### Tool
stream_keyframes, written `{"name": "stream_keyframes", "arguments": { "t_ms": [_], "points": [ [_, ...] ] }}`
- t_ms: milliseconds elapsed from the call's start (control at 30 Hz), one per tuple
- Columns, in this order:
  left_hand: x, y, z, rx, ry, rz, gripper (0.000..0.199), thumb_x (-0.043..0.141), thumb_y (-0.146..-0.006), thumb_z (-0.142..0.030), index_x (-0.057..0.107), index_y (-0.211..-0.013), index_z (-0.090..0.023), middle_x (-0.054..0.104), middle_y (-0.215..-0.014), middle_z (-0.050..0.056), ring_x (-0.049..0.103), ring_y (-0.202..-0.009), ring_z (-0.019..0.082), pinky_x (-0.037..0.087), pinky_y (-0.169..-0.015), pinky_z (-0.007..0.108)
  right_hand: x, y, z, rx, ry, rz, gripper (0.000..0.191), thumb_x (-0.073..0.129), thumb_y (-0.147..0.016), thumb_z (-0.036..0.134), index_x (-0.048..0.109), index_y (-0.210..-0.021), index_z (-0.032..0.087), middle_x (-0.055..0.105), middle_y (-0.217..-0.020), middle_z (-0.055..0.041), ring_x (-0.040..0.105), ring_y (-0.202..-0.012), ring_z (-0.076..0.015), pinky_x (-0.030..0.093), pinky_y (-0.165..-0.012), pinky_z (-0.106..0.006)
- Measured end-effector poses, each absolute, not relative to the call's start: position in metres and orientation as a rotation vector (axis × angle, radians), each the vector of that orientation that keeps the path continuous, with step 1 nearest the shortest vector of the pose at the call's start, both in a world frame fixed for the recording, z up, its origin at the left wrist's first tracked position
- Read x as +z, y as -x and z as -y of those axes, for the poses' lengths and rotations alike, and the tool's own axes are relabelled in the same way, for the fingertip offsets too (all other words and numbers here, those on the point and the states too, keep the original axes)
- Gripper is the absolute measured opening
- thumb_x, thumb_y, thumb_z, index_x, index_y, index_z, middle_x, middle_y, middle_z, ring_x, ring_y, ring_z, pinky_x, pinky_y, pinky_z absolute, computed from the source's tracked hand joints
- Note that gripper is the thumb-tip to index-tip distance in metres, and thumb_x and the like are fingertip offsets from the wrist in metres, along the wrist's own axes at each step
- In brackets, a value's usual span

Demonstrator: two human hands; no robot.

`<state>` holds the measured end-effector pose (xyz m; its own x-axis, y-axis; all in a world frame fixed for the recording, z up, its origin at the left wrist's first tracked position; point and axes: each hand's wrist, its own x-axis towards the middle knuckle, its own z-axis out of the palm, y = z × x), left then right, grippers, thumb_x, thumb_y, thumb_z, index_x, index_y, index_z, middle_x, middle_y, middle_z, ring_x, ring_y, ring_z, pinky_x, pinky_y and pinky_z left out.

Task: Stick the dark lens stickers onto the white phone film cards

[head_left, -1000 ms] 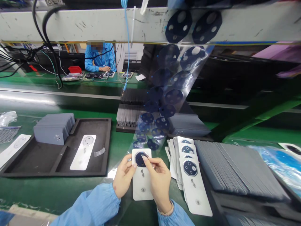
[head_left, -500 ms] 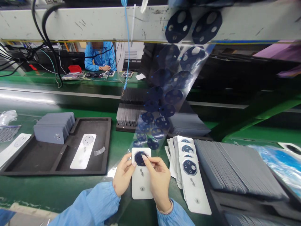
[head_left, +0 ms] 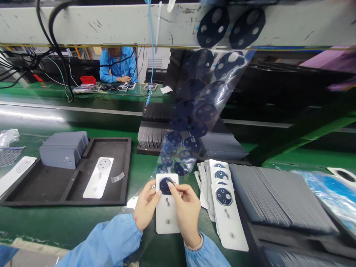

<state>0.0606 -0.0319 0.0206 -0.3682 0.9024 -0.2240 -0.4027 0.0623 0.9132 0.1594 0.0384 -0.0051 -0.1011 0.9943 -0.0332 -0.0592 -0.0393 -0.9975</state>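
One white panel (head_left: 167,213) near the middle of the head view, long side pointing away from the wearer, can't tell whether resting on the green bench (head_left: 83,224) or lifted a bit off it. Pinched at its left edge by the left hand (head_left: 145,205), thumb on the front. Right hand (head_left: 187,213) over at the right edge, fingers curled in, thumb pressed on the dark octagonal sticker (head_left: 164,186) at the panel's far end; can't tell if gripping anything underneath, fingertips being hidden. Below the sticker, some small printed characters and a little round emblem. Just right of the right hand, a messy fanned pile of white panels (head_left: 230,224), dark stickers showing on several. Beyond that, a long row of grey panels (head_left: 280,200) packed close together. Behind the hands, a clear film strip (head_left: 205,112) full of dark octagons, slanting down from the pale beam (head_left: 111,26). Off to the left, a black tray (head_left: 41,187): grey stack (head_left: 62,152) in the back left, loose white card (head_left: 97,181) plus a clear scrap (head_left: 118,177) in the right compartment. Partly over the tray's left side, another white card (head_left: 16,174), cut off by the edge of view. Way back, a co-worker (head_left: 118,66) in blue, near a red bin (head_left: 88,80).
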Motion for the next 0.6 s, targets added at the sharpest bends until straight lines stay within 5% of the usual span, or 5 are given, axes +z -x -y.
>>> {"name": "stream_keyframes", "arguments": {
  "t_ms": [333,467,600],
  "points": [
    [0.015,-0.063,0.033,1.602,-0.566,-1.277,0.04,0.071,-0.082,-0.043,0.055,-0.11,-0.018,0.076,-0.107,0.012,0.072,-0.098,0.025,0.056,-0.085,0.034,-0.001,-0.157,-0.03,0.984,1.024,1.502,0.02,0.072,-0.081,0.039,0.066,-0.077,0.02,0.062,-0.076,-0.0018,0.056,-0.075,-0.0189,0.046,-0.069,-0.032],
    [0.01,-0.062,0.032,1.634,-0.563,-1.324,0.037,0.073,-0.08,-0.043,0.055,-0.102,-0.018,0.077,-0.099,0.012,0.073,-0.093,0.023,0.056,-0.083,0.033,-0.001,-0.154,-0.028,0.726,1.006,1.609,0.019,0.071,-0.083,0.038,0.064,-0.089,0.021,0.056,-0.11,-0.0095,0.056,-0.102,-0.025,0.046,-0.083,-0.038],
    [0.008,-0.06,0.031,1.642,-0.536,-1.346,0.04,0.077,-0.075,-0.043,0.053,-0.097,-0.018,0.078,-0.093,0.011,0.074,-0.081,0.021,0.057,-0.074,0.03,-0.002,-0.151,-0.032,0.756,0.996,1.537,0.063,0.073,-0.08,0.037,0.042,-0.132,0.022,0.044,-0.136,-0.0157,0.057,-0.093,-0.0206,0.047,-0.081,-0.038]
  ]
}}
